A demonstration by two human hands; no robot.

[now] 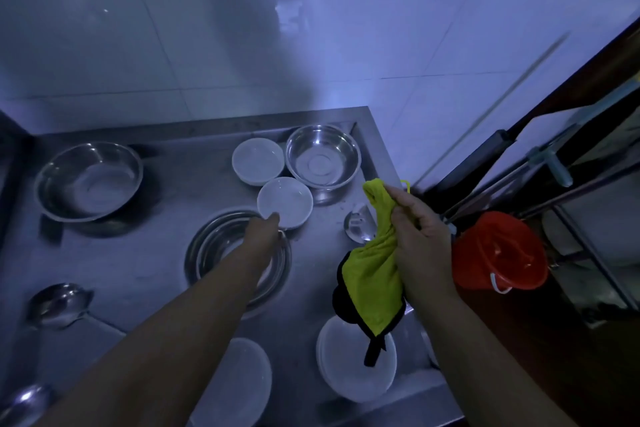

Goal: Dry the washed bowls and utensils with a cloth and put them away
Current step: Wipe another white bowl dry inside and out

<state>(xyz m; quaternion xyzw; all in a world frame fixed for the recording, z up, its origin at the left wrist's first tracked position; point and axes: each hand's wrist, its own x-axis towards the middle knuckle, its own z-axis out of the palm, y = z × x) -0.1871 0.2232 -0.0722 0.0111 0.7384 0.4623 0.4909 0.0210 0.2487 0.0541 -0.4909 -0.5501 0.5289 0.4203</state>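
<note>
A person reaches for a small white bowl [285, 202] on a steel counter [156, 253], cloth in the other hand.

The left hand [265, 224] touches the bowl's near rim at frame centre; whether it grips is unclear. The right hand [417, 236] clutches a yellow-green cloth [374, 274], right of centre.

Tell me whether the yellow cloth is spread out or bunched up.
Bunched up. The yellow cloth hangs gathered in the right hand, whose fingers curl round its upper part; the lower corner dangles.
</note>
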